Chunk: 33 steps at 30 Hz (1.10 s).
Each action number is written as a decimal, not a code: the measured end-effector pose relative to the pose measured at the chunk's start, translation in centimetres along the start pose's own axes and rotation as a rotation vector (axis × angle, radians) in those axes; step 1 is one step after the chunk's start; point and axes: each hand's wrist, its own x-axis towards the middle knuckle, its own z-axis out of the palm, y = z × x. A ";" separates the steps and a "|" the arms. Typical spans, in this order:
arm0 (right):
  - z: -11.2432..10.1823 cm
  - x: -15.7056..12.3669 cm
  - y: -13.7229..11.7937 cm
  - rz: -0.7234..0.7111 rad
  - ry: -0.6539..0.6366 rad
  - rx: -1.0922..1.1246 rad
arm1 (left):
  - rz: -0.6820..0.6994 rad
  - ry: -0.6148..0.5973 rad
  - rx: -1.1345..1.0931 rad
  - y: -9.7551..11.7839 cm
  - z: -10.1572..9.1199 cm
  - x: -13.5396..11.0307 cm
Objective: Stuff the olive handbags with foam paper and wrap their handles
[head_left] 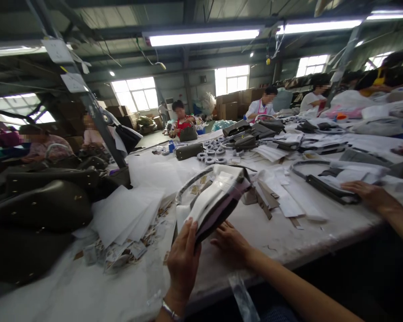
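A dark handbag [218, 197] wrapped in white paper is tilted up off the table in front of me, its padded handle [191, 183] arching out on the left. Gripping its near lower end is my left hand [184, 252], thumb and fingers closed around it. My right hand [233, 243] lies low by the bag's underside with its fingers stretched out. The bag hides some of those fingertips, so I cannot tell if they touch it. Left of the bag lie white paper sheets [130, 212] and small tags [127, 252].
Big dark bags [36, 219] crowd the table's left side. At right, a co-worker's hand [372, 194] rests by another wrapped bag [332, 190]. Paper strips [293, 197], grey rings [210, 160] and more bags lie farther back. A slanted metal post [94, 107] rises at left. Several people work beyond.
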 end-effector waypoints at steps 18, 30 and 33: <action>-7.5 4.3 1.7 0.292 -0.011 0.123 | 0.365 -0.102 -0.046 5.4 1.3 -4.1; -1.1 14.4 5.6 0.672 -0.214 0.164 | 0.381 0.022 -0.019 5.5 2.5 -4.8; -1.0 14.2 6.3 0.648 -0.195 0.363 | 0.363 0.026 -0.036 5.6 2.4 -4.6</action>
